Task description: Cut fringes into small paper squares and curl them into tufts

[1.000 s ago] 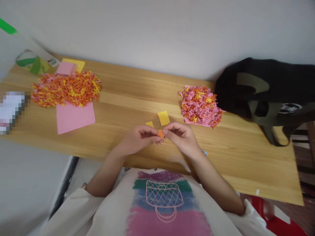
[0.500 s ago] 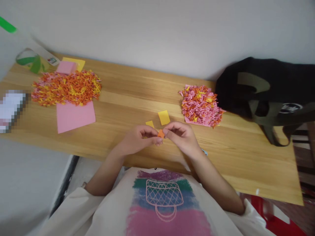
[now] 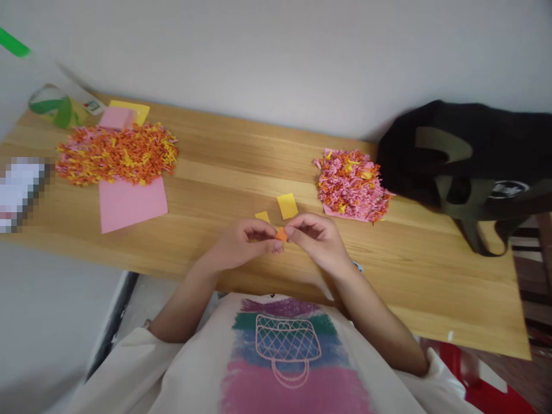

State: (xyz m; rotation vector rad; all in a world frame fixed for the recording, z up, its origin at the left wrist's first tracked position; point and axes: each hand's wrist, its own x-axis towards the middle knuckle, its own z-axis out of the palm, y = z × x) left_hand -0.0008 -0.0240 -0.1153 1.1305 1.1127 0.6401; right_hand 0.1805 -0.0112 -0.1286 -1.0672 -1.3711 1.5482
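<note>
A small orange piece of paper [image 3: 282,234] is pinched between both hands above the near side of the table. My left hand [image 3: 248,244] grips its left edge with thumb and fingers. On its right edge, the thumb and fingertips of my right hand [image 3: 318,240] are closed. Just beyond the hands lies a yellow paper square [image 3: 287,206]. A smaller yellow paper piece [image 3: 262,217] shows partly behind my left hand. Some blue thing [image 3: 358,266], mostly hidden, lies beside my right wrist.
Left on the wooden table [image 3: 224,155] are an orange, yellow and pink heap of bits [image 3: 118,154], a pink sheet [image 3: 133,204] and a blurred phone-like object [image 3: 21,192]. A pinker heap [image 3: 353,185] lies right, near a black bag [image 3: 466,155].
Almost nothing differs. Both hands keep hold of the orange paper, which has tilted very slightly.
</note>
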